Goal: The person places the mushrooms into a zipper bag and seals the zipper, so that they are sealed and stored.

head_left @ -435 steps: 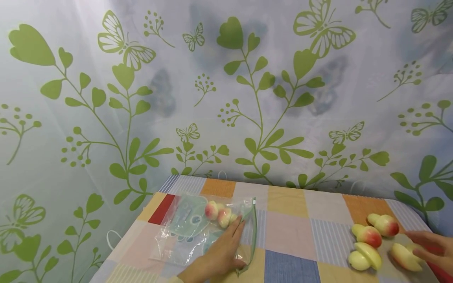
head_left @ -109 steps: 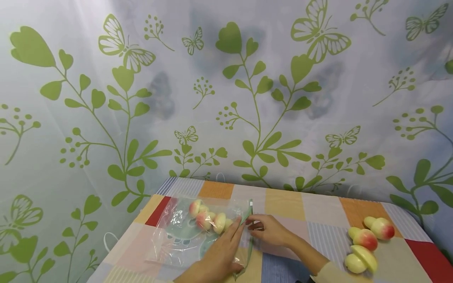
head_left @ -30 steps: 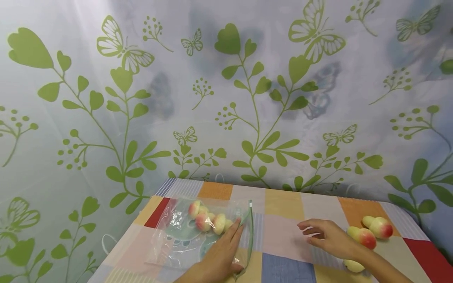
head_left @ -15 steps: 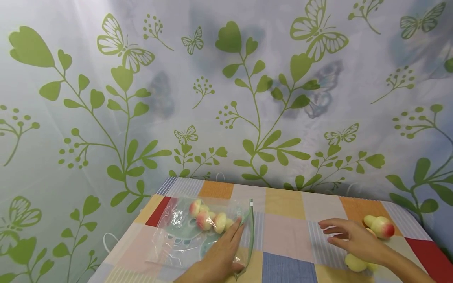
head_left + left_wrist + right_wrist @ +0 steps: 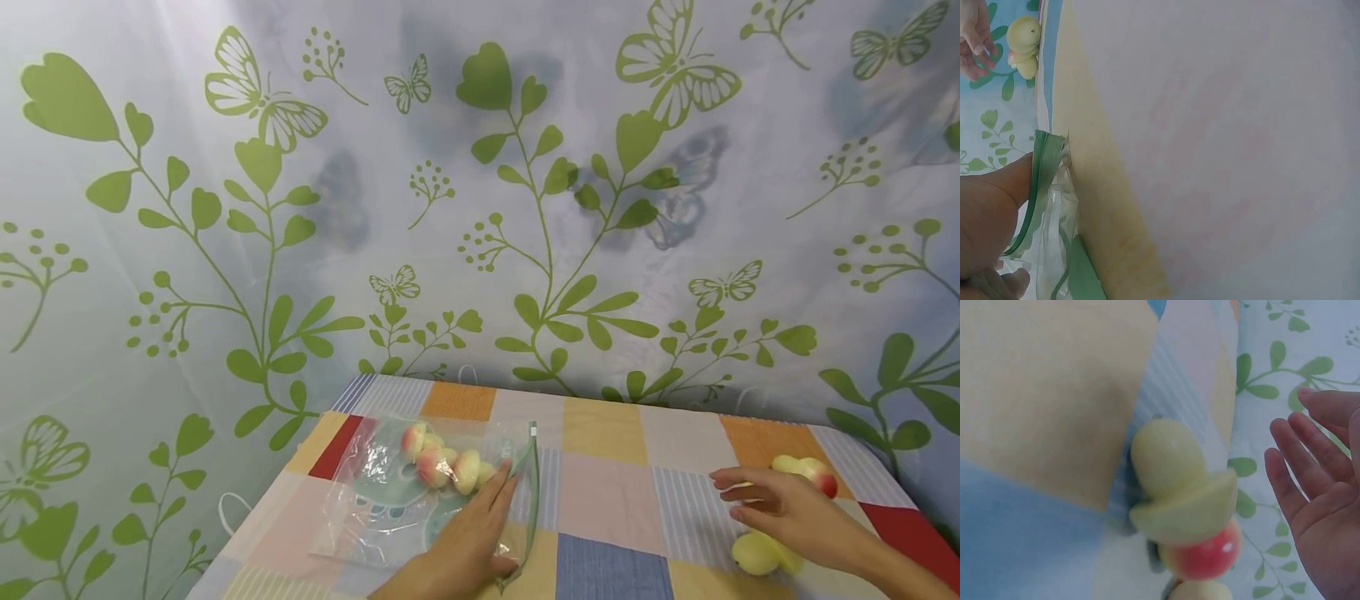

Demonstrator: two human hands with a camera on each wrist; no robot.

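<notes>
Moved rightward, our right hand [image 5: 787,510], unclenched, empty, patchwork cloth [image 5: 603,500], leaf-print curtain [image 5: 465,242], left hand [image 5: 468,533] flat on one bag [image 5: 360,529], three two-part fruits [image 5: 433,467] inside.

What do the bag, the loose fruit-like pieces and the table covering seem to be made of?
Bag: clear, glossy plastic film, judging by its glare, wrinkles and see-through sides.
Loose fruit-like pieces: smooth, with a small highlight on the red one; perhaps moulded plastic or foam, though the look doesn't settle it.
Table covering: probably fabric, matte, with soft creases and a patchwork pattern.
</notes>
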